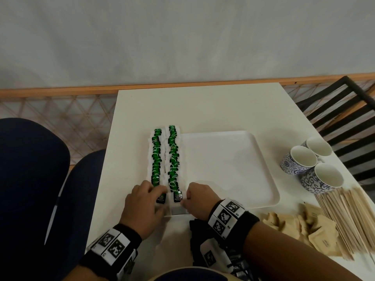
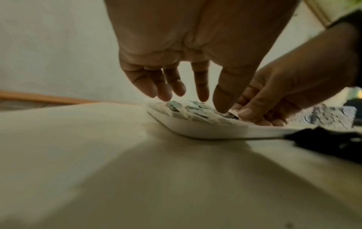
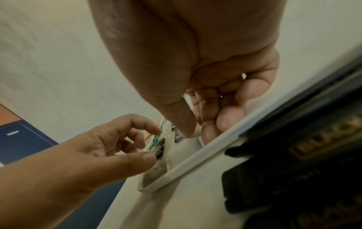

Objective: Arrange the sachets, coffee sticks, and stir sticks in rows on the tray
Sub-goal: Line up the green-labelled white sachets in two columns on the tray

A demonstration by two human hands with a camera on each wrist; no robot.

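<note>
A: Pinching is seen at both hands. The left hand has thumb and fingers curled on the nearest sachet of the left tea-sachet row; the right hand is curled, thumb pressed to the end sachet of the right tea-sachet row.

B: Step judged?

A: Two rows are being closed off at the near-left of the tray. The next row is probably called for: coffee sticks by the right wrist, brown sachets and stir sticks off the tray's right, all unplaced.
</note>
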